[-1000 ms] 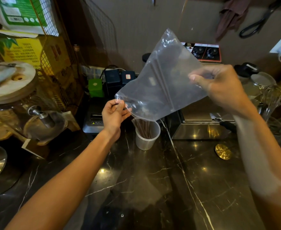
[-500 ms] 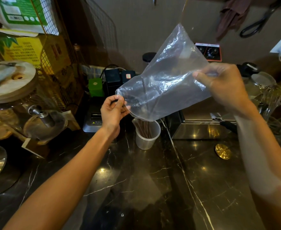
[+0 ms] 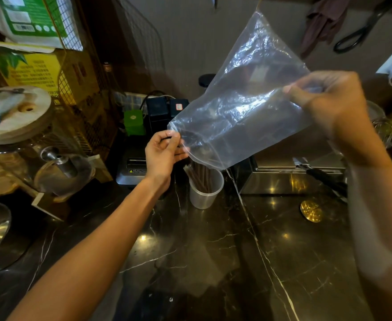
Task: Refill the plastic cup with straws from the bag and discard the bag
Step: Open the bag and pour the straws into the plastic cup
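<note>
A clear plastic bag (image 3: pixel 243 105) hangs tilted in the air, its open mouth pointing down at a translucent plastic cup (image 3: pixel 204 193) on the dark marble counter. Brown straws (image 3: pixel 200 176) stand bunched in the cup, their tops just under the bag's mouth. My left hand (image 3: pixel 163 154) pinches the bag's lower left edge at the mouth. My right hand (image 3: pixel 327 100) grips the bag's upper right side and holds it high. I see no straws left inside the bag.
A shiny metal box (image 3: pixel 290 174) stands right of the cup, a black receipt printer (image 3: pixel 132 167) to its left. A gold disc (image 3: pixel 311 210) lies on the counter (image 3: pixel 213 251). A glass jar with a wooden lid (image 3: pixel 14 114) and a wire rack with boxes fill the left.
My right hand has lifted the bag's closed end higher and the bag has puffed out. My left hand stays at the mouth above the cup.
</note>
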`<action>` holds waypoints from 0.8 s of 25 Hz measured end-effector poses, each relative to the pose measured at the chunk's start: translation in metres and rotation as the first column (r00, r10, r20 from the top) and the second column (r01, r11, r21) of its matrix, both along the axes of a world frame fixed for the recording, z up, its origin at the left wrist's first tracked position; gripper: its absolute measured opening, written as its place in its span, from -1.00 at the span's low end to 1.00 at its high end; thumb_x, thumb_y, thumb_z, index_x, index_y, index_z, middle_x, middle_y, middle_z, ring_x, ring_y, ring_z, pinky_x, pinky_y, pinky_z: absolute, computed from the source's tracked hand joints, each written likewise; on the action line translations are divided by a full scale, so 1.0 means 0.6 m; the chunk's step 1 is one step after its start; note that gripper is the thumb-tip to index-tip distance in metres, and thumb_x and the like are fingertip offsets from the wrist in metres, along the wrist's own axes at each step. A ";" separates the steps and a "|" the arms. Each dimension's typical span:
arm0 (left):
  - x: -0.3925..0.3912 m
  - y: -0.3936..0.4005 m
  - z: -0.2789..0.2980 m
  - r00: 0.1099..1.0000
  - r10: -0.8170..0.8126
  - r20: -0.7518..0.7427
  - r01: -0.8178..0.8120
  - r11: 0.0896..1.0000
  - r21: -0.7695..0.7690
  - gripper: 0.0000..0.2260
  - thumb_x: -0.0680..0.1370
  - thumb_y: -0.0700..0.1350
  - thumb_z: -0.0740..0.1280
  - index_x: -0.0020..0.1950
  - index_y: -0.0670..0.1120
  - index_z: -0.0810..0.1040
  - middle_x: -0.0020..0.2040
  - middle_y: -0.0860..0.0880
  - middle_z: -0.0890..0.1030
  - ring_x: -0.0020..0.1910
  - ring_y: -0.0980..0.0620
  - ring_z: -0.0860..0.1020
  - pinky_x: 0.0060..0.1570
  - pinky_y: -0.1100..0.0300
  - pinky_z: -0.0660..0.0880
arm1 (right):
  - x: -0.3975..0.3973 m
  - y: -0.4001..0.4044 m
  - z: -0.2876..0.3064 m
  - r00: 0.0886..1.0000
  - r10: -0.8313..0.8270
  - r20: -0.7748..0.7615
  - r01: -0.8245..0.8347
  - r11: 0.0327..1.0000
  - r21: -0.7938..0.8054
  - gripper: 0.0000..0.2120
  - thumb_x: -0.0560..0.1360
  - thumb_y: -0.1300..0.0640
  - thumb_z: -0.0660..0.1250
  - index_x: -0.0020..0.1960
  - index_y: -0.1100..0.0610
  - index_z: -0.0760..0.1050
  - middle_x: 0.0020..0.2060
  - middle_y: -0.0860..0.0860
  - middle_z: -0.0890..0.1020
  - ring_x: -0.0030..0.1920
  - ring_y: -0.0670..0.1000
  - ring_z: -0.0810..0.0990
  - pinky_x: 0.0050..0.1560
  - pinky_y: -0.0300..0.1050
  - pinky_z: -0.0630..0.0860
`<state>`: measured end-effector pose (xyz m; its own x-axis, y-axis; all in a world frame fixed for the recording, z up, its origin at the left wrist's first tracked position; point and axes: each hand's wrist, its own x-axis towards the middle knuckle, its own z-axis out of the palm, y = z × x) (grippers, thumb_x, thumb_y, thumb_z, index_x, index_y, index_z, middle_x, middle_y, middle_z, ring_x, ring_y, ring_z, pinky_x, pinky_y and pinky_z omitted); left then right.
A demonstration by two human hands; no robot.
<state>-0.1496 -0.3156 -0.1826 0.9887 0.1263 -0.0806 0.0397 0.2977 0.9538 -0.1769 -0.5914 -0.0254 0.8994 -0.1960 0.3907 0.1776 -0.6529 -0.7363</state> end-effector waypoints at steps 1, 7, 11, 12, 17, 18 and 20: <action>-0.001 0.000 0.000 1.000 -0.001 -0.001 0.001 1.000 -0.001 -0.81 0.66 -0.18 0.33 0.24 -0.21 0.52 -0.16 -0.06 0.67 -0.26 0.03 0.68 -0.12 0.12 0.69 | -0.002 0.000 -0.001 1.000 0.002 -0.004 -0.002 1.000 -0.001 -0.92 0.53 0.01 0.48 -0.04 0.00 0.70 -0.15 -0.04 0.72 -0.14 -0.19 0.65 -0.01 -0.19 0.57; -0.005 0.010 0.017 0.999 -0.025 0.030 0.025 1.000 -0.006 -0.75 0.67 -0.15 0.32 0.26 -0.27 0.57 -0.02 -0.15 0.68 -0.12 0.00 0.70 -0.07 0.11 0.67 | -0.038 -0.033 -0.038 0.995 0.033 -0.091 -0.027 0.997 0.070 -0.94 0.59 0.10 0.43 -0.03 0.08 0.64 -0.14 0.04 0.69 -0.17 -0.06 0.69 -0.06 0.01 0.62; -0.014 0.010 0.048 0.989 -0.047 0.138 0.037 0.996 0.076 -0.74 0.66 -0.15 0.33 0.29 -0.24 0.60 0.15 -0.17 0.69 0.14 -0.14 0.68 0.16 -0.06 0.64 | -0.103 -0.061 -0.117 0.978 0.006 -0.208 0.065 0.940 0.335 -0.86 0.60 0.13 0.41 -0.13 0.03 0.64 -0.29 -0.03 0.68 -0.32 -0.11 0.64 -0.14 -0.03 0.58; -0.018 0.009 0.055 0.981 -0.085 0.173 0.067 0.992 0.106 -0.74 0.65 -0.15 0.34 0.31 -0.21 0.60 0.22 -0.17 0.67 0.23 -0.16 0.65 0.25 -0.12 0.60 | -0.121 -0.066 -0.135 0.970 0.018 -0.244 0.086 0.908 0.411 -0.86 0.61 0.12 0.41 -0.13 0.05 0.66 -0.27 -0.01 0.71 -0.27 -0.05 0.68 -0.11 0.00 0.60; -0.069 -0.011 0.052 0.921 -0.379 0.086 0.356 0.911 0.208 -0.55 0.64 -0.12 0.35 0.52 0.09 0.41 0.32 -0.04 0.62 0.27 -0.04 0.64 0.21 -0.02 0.62 | -0.204 -0.087 -0.228 0.898 0.122 -0.423 0.170 0.790 0.589 -0.71 0.61 0.13 0.37 0.17 0.36 0.61 0.11 0.29 0.71 0.11 0.25 0.72 0.14 0.14 0.65; -0.082 -0.012 0.041 0.911 -0.409 0.057 0.390 0.897 0.209 -0.51 0.64 -0.13 0.35 0.55 0.11 0.37 0.30 -0.03 0.63 0.24 -0.05 0.66 0.16 0.00 0.65 | -0.216 -0.088 -0.244 0.888 0.132 -0.440 0.171 0.794 0.583 -0.70 0.61 0.12 0.37 0.17 0.36 0.61 0.08 0.27 0.72 0.10 0.22 0.73 0.09 0.09 0.67; -0.107 -0.011 0.013 0.911 -0.411 0.025 0.399 0.896 0.197 -0.47 0.63 -0.20 0.36 0.57 0.06 0.34 0.26 -0.07 0.67 0.18 -0.07 0.70 0.08 -0.01 0.67 | -0.241 -0.091 -0.273 0.877 0.138 -0.460 0.162 0.817 0.553 -0.75 0.61 0.10 0.37 0.10 0.28 0.66 -0.04 0.19 0.75 -0.03 0.14 0.75 -0.03 -0.03 0.66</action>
